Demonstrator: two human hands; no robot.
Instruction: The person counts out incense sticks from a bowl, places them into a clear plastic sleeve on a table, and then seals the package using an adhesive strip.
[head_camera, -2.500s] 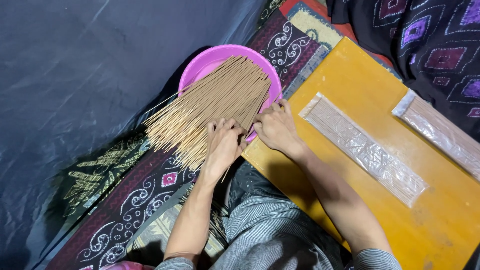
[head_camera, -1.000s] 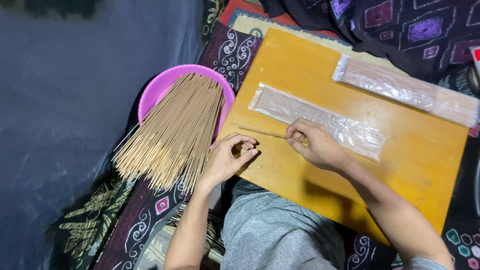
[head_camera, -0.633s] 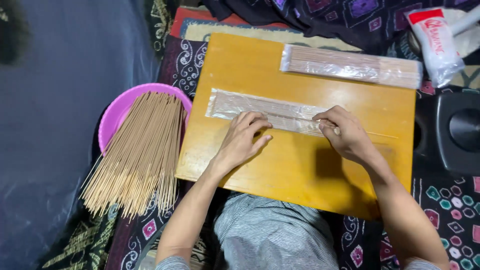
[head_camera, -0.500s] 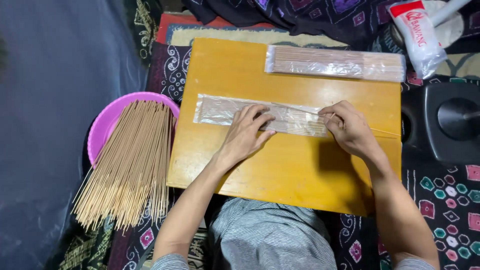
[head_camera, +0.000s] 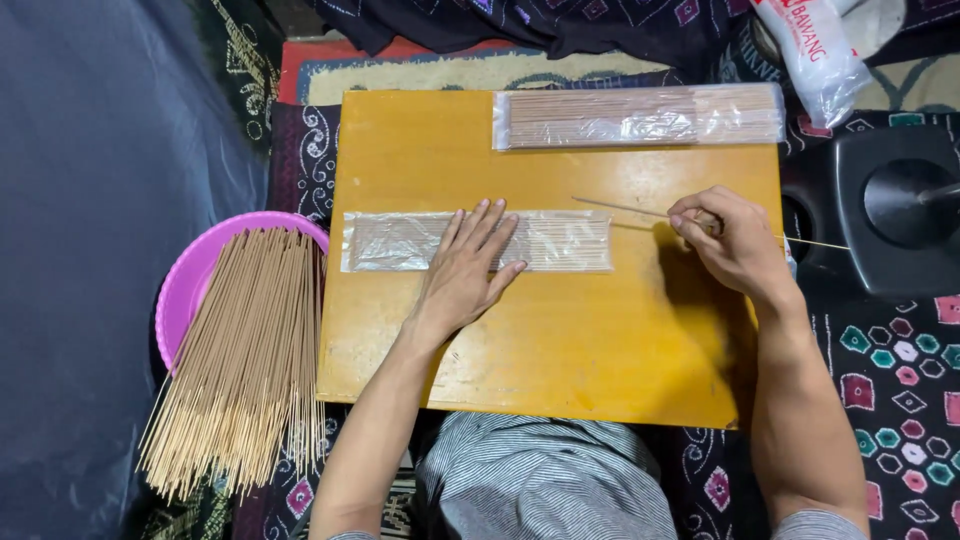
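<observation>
Head view showed the left hand (head_camera: 463, 270) lying flat and unclenched on a part-filled clear sleeve (head_camera: 400, 241) at the board's (head_camera: 560, 350) centre. The right hand (head_camera: 730, 240) at three o'clock pinched one thin stick (head_camera: 620, 208), not yet inserted. A filled sleeve (head_camera: 640, 115) lay at twelve; a heap of sticks (head_camera: 250, 350) waited at nine. The board's near half was bare.

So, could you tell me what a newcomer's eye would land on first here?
Probably the yellow wooden board in the middle, where the left hand lies flat on a clear packet of sticks and the right hand pinches a single stick. To the left, a big fan of loose sticks spills out of a pink basin.
</observation>
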